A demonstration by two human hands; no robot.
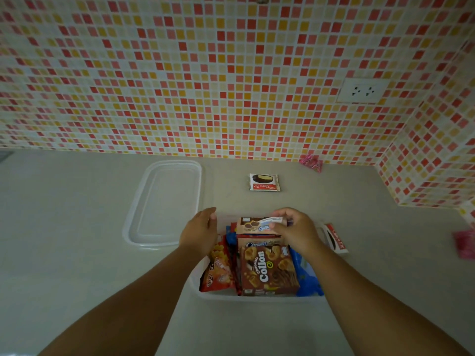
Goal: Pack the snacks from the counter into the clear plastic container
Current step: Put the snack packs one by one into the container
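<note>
The clear plastic container [257, 299] sits on the counter in front of me, holding a brown Collon box [268, 269], an orange snack bag [218, 271], a blue packet [305, 276] and a Cream-O box [259, 243]. My right hand [295, 229] is shut on a beige biscuit box [257, 224] at the container's far end. Over the container's far left corner, my left hand [200, 232] rests with its fingers apart, holding nothing. One Choco Pie [264, 182] lies farther back on the counter. Another Choco Pie [335, 238] lies just right of the container.
The clear lid [164, 204] lies flat to the left of the container. Pink wrapped snacks lie by the back wall [312, 162] and at the right edge [465, 244]. A mosaic tiled wall with a socket [362, 90] bounds the counter behind and right.
</note>
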